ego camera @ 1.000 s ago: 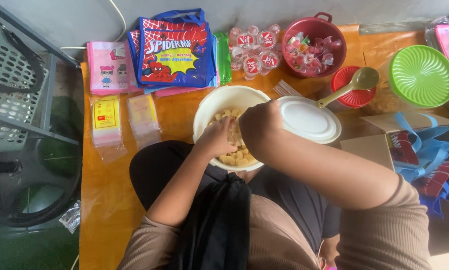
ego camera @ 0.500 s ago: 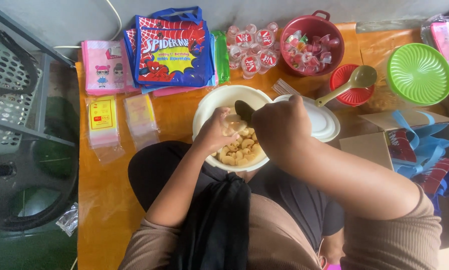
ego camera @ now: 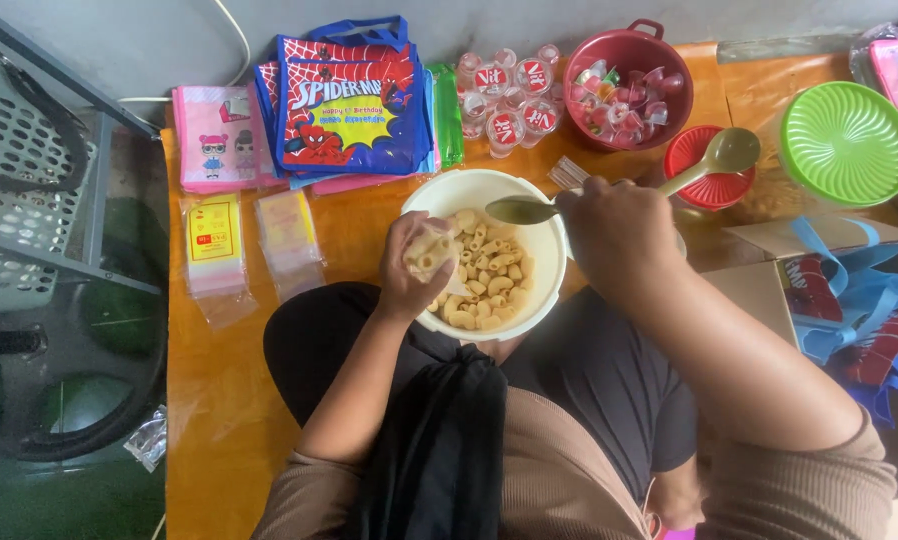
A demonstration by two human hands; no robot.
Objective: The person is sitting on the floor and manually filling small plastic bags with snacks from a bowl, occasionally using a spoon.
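**A:** Only the head view to go on, looking straight down. The person has a white bowl point(ego camera: 544, 250) of macaroni point(ego camera: 484, 275) in the lap, right at the edge of the orange table point(ego camera: 219, 400). The left hand point(ego camera: 414, 270) is clamped around a small clear bag point(ego camera: 431, 252) that already has some pasta in it, held just over the bowl's left side. The right hand point(ego camera: 614, 235) is closed on a spoon point(ego camera: 524, 210), whose scoop hangs over the bowl's far rim.

**B:** Is the spoon loaded?

**A:** Can't tell, the scoop looks dark and flat from here. My read is that it's the bag-filling step, partway through one bag.

**B:** So what does the next move need?

**A:** Probably keeping the bag mouth open and lining the spoon tip up over it, so nothing drops past. The opening looks small, so that's the fiddly bit.

**B:** Other stuff around?

**A:** Flat empty bags point(ego camera: 289, 245) lie on the table left of the bowl, blue party bags point(ego camera: 354, 105) behind them, a red bowl point(ego camera: 629, 90) of jelly cups, and a green lid point(ego camera: 847, 142) far right.
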